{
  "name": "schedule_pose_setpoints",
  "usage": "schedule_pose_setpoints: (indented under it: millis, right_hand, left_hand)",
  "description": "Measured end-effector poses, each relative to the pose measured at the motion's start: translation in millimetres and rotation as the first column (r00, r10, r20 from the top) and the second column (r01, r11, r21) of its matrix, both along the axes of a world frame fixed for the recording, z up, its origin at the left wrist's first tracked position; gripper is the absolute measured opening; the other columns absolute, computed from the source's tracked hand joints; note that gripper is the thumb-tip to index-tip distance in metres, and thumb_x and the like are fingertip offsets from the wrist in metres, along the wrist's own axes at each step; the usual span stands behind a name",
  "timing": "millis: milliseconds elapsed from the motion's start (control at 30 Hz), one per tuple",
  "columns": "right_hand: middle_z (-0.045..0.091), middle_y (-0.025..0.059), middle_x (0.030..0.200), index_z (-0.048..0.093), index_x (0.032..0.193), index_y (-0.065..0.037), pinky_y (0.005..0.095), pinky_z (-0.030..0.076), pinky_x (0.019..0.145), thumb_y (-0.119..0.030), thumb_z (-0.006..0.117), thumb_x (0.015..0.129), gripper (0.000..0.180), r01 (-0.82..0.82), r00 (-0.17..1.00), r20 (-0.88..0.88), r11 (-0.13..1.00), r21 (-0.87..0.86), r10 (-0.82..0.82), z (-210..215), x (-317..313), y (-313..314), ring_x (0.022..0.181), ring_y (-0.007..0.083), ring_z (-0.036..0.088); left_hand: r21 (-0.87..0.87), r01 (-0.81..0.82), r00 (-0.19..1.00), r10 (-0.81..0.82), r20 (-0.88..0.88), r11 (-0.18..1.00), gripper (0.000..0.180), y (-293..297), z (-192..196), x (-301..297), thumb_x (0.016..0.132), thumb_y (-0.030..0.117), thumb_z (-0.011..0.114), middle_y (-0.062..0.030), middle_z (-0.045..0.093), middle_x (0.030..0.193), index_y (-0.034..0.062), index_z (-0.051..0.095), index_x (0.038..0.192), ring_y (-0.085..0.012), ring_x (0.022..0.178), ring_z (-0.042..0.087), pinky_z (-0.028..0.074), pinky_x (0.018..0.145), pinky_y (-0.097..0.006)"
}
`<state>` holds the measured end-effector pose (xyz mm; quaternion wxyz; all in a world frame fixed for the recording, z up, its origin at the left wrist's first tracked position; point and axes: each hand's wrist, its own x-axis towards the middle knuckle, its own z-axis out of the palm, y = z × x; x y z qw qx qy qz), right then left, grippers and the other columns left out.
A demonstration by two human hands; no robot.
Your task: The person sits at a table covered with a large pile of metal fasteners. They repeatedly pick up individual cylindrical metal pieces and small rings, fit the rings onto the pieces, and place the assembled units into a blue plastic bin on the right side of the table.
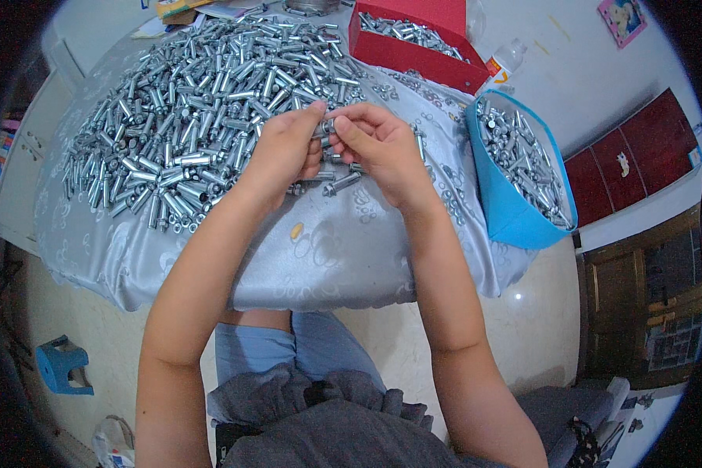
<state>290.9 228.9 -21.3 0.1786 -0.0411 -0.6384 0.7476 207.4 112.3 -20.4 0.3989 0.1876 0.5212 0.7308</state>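
My left hand point(285, 148) and my right hand point(378, 148) meet above the table, fingertips pinched together on one small silvery metal bolt piece point(327, 127). A big heap of the same metal sleeves and bolts point(203, 101) lies spread on the grey patterned tablecloth point(320, 257), just beyond and to the left of my hands. A few loose pieces point(337, 181) lie on the cloth under my hands.
A blue container point(515, 210) full of metal pieces stands at the table's right edge. A red box point(413, 54) with more pieces sits at the back, a plastic bottle point(507, 62) beside it. A blue stool point(64, 365) stands on the floor lower left.
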Motion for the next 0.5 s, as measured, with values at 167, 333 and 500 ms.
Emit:
schedule_pose_setpoints:
  millis: [167, 333, 500]
  right_hand:
    - [0.06, 0.0035, 0.074, 0.061, 0.089, -0.001, 0.0203, 0.044, 0.059, -0.014, 0.062, 0.078, 0.017, 0.157, 0.985, -0.098, 0.977, 0.143, -0.144, -3.7, -5.0, -9.1, 0.066, 0.0078, 0.055]
    - [0.063, 0.0071, 0.079, 0.063, 0.089, 0.0, 0.0233, 0.046, 0.066, -0.014, 0.064, 0.075, 0.02, 0.277, 0.96, -0.173, 0.852, 0.444, -0.222, -2.7, -1.8, -10.9, 0.072, 0.0119, 0.058]
    - [0.061, 0.0071, 0.075, 0.063, 0.084, -0.001, 0.023, 0.043, 0.06, -0.015, 0.065, 0.074, 0.018, 0.293, 0.955, -0.133, 0.756, 0.586, -0.266, 1.6, 3.1, -8.6, 0.065, 0.0108, 0.054]
  left_hand:
    - [-0.029, -0.066, 0.996, 0.067, 0.063, 0.997, 0.026, 1.5, -4.8, -6.8, 0.088, 0.03, 0.044, 0.0061, 0.033, 0.049, 0.0089, 0.044, 0.073, -0.0044, 0.038, 0.027, 0.022, 0.036, -0.021]
    - [-0.022, -0.122, 0.992, 0.123, 0.027, 0.992, 0.026, 0.7, -5.6, -11.0, 0.088, 0.029, 0.045, 0.0056, 0.033, 0.049, 0.0086, 0.044, 0.072, -0.0047, 0.037, 0.027, 0.023, 0.035, -0.021]
    - [-0.064, -0.175, 0.968, 0.16, -0.191, 0.982, 0.028, 0.2, -1.0, -6.8, 0.087, 0.03, 0.047, 0.0044, 0.037, 0.049, 0.0052, 0.049, 0.075, -0.0048, 0.038, 0.03, 0.024, 0.035, -0.022]
